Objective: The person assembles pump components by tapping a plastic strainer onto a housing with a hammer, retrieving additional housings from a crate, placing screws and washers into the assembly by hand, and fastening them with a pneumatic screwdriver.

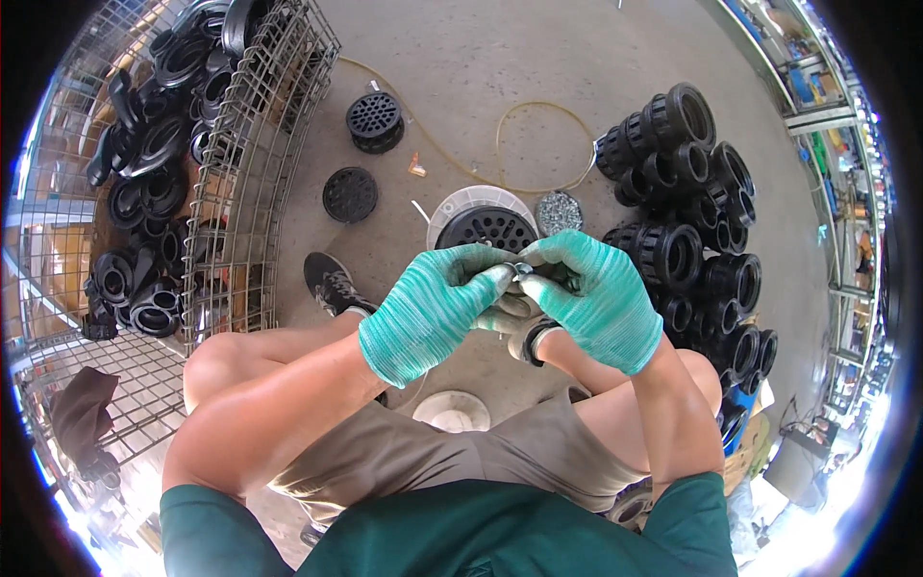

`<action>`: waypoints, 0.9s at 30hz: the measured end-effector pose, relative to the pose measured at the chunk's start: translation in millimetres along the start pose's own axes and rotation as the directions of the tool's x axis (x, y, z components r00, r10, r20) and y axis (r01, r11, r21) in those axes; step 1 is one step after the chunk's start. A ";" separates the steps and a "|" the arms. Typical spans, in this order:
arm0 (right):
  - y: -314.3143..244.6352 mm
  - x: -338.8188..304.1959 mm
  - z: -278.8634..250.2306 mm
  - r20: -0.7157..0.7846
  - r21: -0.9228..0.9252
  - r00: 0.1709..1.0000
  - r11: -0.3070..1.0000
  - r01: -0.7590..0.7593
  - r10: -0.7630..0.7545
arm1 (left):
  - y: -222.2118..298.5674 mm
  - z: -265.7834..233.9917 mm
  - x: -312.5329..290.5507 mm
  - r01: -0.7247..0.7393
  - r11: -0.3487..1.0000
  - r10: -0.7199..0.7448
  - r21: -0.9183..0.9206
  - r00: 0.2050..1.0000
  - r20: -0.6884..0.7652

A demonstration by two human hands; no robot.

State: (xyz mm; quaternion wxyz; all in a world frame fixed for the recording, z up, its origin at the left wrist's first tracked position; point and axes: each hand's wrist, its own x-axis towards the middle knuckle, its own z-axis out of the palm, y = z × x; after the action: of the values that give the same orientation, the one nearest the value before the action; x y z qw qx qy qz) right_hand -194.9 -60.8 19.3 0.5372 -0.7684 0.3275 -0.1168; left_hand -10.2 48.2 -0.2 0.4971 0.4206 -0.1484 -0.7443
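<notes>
Floor (452,58) is open ahead, though hose (538,104) loops across it. Wire cage (261,125) bounds left; stacked black fittings (675,255) crowd right. Left hand (423,313), right hand (601,303): fingers pinching small shiny part (523,270) between them (overlapping black grate's (486,229) near edge in view).

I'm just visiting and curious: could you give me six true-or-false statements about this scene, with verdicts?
1. The left hand and right hand wear striped green-and-white knitted gloves. True.
2. The hands are held wide apart. False: they come together at a small shiny metal piece.
3. A grey wire-mesh cage stands on the right. False: it stands on the left.
4. A thin yellowish hose lies on the grey floor. True.
5. The round perforated disc just beyond the hands is bright red. False: it is black.
6. Black ring-shaped parts are piled on the right. True.
</notes>
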 end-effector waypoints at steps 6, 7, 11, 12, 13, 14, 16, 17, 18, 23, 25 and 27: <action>-8.7 3.5 -2.0 -0.018 -0.004 0.995 0.996 -0.094 0.094 | -8.0 6.2 4.0 -0.079 0.884 0.177 0.460 0.969 -0.174; -10.3 3.6 -3.9 0.001 -0.091 0.997 0.993 -0.080 0.081 | -7.5 7.0 4.0 -0.114 0.891 0.202 0.439 0.967 -0.159; -18.5 3.3 -4.1 0.037 0.004 0.969 0.970 -0.244 0.244 | -17.5 -1.5 9.6 -0.262 0.853 0.334 0.452 0.939 -0.085; -14.8 2.5 -3.9 0.032 0.019 0.976 0.976 -0.216 0.215 | -15.7 -0.6 9.9 -0.261 0.853 0.331 0.453 0.940 -0.083; -12.3 1.8 -4.1 0.027 0.033 0.982 0.982 -0.187 0.186 | -12.2 1.0 9.9 -0.207 0.925 0.249 0.318 0.964 -0.097; -11.2 0.9 -5.2 0.025 0.036 0.982 0.982 -0.188 0.187 | -9.9 1.5 10.4 -0.145 0.973 0.164 0.177 0.981 -0.099; -10.3 -0.9 -8.7 0.060 0.191 0.963 0.944 -0.268 0.261 | -8.8 0.3 11.5 -0.093 0.993 0.098 0.069 0.992 -0.079; -12.3 -0.5 -12.4 0.078 0.146 0.954 0.944 -0.297 0.289 | -8.7 -0.6 11.6 -0.036 0.999 0.034 -0.041 0.998 -0.052; -10.7 0.3 -15.9 0.078 0.149 0.955 0.943 -0.296 0.287 | -8.6 -1.4 11.5 -0.035 0.999 0.033 -0.038 0.998 -0.054; 30.7 4.7 -41.3 -0.015 -0.278 0.980 0.940 -0.195 0.199 | -9.0 -5.6 13.6 -0.035 0.999 0.033 -0.020 0.995 -0.099; 59.4 6.3 -47.9 0.052 -0.405 0.958 0.883 -0.239 0.283 | -10.4 -8.8 15.3 -0.034 0.999 0.032 -0.010 0.993 -0.114; 80.8 7.8 -50.7 0.111 -0.595 0.935 0.777 -0.209 0.336 | -10.6 -7.4 15.7 -0.037 0.999 0.038 0.013 0.988 -0.152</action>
State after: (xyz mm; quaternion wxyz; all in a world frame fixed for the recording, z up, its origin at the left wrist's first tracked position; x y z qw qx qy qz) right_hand -246.4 -120.5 -34.9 0.3237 -0.8460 0.3966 0.1490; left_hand -13.4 40.9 -18.9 0.5186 0.4761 -0.1217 -0.6997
